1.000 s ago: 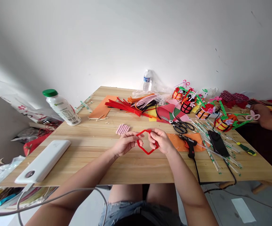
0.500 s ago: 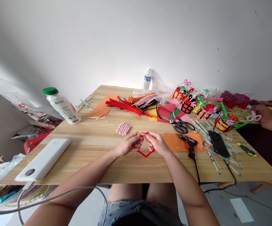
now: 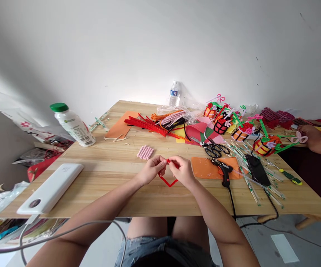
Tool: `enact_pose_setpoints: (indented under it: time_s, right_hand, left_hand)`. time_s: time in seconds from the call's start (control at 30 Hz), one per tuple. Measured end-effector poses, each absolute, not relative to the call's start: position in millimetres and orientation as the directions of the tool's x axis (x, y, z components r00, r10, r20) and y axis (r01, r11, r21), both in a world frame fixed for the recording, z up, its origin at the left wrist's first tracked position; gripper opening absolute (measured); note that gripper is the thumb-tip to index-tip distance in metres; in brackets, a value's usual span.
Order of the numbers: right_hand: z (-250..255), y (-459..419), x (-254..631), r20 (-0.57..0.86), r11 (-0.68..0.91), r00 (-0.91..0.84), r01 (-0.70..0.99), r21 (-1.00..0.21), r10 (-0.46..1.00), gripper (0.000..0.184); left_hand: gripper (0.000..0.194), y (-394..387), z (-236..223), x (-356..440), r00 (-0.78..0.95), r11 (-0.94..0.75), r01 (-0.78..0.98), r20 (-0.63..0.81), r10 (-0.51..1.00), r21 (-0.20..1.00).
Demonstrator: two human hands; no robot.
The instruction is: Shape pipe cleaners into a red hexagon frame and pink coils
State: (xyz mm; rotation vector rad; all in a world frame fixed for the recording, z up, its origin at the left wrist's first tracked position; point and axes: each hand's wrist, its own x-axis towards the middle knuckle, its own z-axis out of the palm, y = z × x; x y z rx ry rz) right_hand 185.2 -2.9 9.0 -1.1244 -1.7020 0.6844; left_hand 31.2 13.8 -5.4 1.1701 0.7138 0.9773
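Observation:
A bent red pipe cleaner [image 3: 169, 184] hangs in an angular loop between my two hands, over the front middle of the table. My left hand [image 3: 152, 170] pinches it near one end. My right hand [image 3: 182, 171] grips it from the other side, and the fingertips of both hands meet at the top, where the red ends come together. Just behind my left hand lies a small pink ridged piece [image 3: 145, 152]. Farther back is a bundle of red pipe cleaners [image 3: 146, 125].
Right of my hands lie a hot glue gun [image 3: 225, 171] on an orange sheet [image 3: 201, 168], scissors [image 3: 213, 149], a phone [image 3: 257, 170] and a screwdriver [image 3: 291, 176]. Small decorated baskets [image 3: 263, 145] stand behind. At left are a power bank [image 3: 50, 189] and a bottle [image 3: 74, 126]. Another person's hand [image 3: 310, 135] shows far right.
My right hand has moved slightly left, closing the gap to my left hand. The two red ends, apart before, now meet at my fingertips.

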Motion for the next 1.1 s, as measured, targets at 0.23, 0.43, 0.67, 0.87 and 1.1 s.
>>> enact_pose_setpoints:
  time_s: [0.23, 0.43, 0.67, 0.87, 1.1]
  right_hand:
    - [10.5, -1.6, 187.1, 0.519, 0.574, -0.249, 0.416, -0.705, 0.818, 0.018]
    - [7.8, -0.1, 189.8, 0.587, 0.659, -0.325, 0.521, -0.543, 0.741, 0.020]
    - [7.9, 1.3, 191.8, 0.606, 0.694, -0.366, 0.529, -0.489, 0.706, 0.020]
    - [7.2, 1.6, 188.9, 0.605, 0.658, -0.275, 0.437, -0.614, 0.747, 0.012]
    - [8.5, 2.6, 191.7, 0.611, 0.690, -0.338, 0.471, -0.549, 0.716, 0.012]
  left_hand:
    - [0.038, 14.1, -2.2, 29.6, 0.390, 0.070, -0.237, 0.029, 0.920, 0.969]
    - [0.040, 13.1, 1.8, 29.1, 0.389, 0.127, -0.210, -0.036, 0.921, 0.969]
    - [0.034, 17.2, 3.0, 26.2, 0.504, 0.367, -0.319, -0.171, 0.846, 0.874]
    - [0.029, 17.7, 0.6, 25.2, 0.497, 0.390, -0.340, -0.188, 0.847, 0.856]
    - [0.029, 17.6, 1.7, 25.8, 0.479, 0.365, -0.340, -0.174, 0.860, 0.867]
